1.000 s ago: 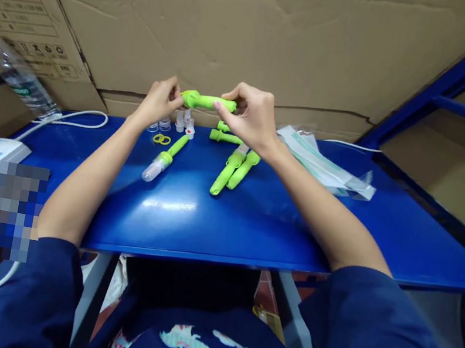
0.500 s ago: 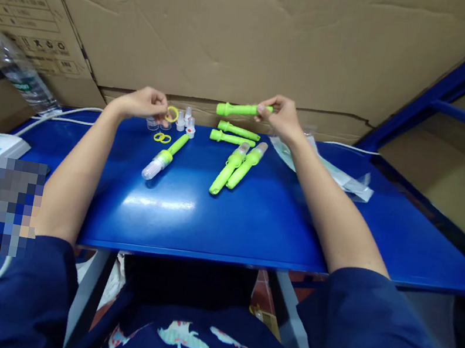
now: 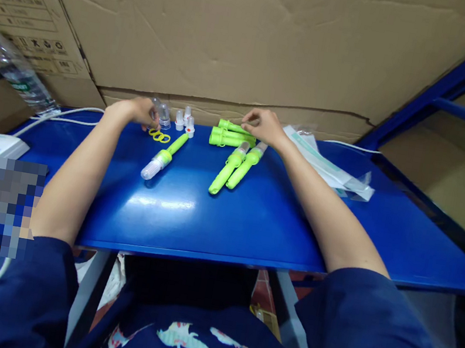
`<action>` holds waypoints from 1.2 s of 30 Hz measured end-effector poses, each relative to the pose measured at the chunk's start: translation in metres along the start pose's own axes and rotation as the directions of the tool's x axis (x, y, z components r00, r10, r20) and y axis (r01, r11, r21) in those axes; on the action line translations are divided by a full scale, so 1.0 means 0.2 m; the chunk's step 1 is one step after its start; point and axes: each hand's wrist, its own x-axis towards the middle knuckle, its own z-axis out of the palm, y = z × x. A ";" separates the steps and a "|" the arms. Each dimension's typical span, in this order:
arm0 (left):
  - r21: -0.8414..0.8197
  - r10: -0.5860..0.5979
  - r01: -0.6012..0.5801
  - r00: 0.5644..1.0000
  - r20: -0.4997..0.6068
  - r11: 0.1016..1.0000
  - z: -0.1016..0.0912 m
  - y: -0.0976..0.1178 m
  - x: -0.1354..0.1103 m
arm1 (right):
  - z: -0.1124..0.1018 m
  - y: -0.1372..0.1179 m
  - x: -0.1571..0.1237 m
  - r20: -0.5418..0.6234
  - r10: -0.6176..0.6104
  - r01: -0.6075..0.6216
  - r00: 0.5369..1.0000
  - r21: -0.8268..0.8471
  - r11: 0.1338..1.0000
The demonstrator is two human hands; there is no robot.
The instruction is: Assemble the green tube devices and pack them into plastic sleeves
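Head view: the left hand (image 3: 136, 110), at 10 o'clock, bends down over thin yellow rings (image 3: 161, 139); its grip cannot be told. The right hand (image 3: 264, 126), at 1 o'clock, arches, fingertips narrowly parted, beside cylindrical green plastic tubes (image 3: 232, 138) at 12 o'clock on the glossy blue table (image 3: 250, 230).

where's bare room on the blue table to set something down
The widest bare patch is the front of the blue table, between left forearm and right forearm. A lane runs between the lone green stick and the green pair. Crowded at the back: yellow rings and clear caps by the left hand, green tubes by the right hand.
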 end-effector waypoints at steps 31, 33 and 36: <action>0.416 0.347 -0.159 0.835 -0.427 0.895 0.31 0.57 -0.19 | -0.28 -0.30 -0.03 0.167 0.052 -0.124 0.985 0.456 0.881; 0.390 0.333 -0.162 0.842 -0.424 0.906 0.31 0.55 -0.18 | -0.26 -0.25 -0.02 0.154 0.086 -0.149 0.984 0.460 0.875; 0.359 0.366 -0.213 0.822 -0.436 0.908 0.32 0.55 -0.16 | -0.26 -0.20 0.00 0.197 0.126 -0.196 0.972 0.399 0.896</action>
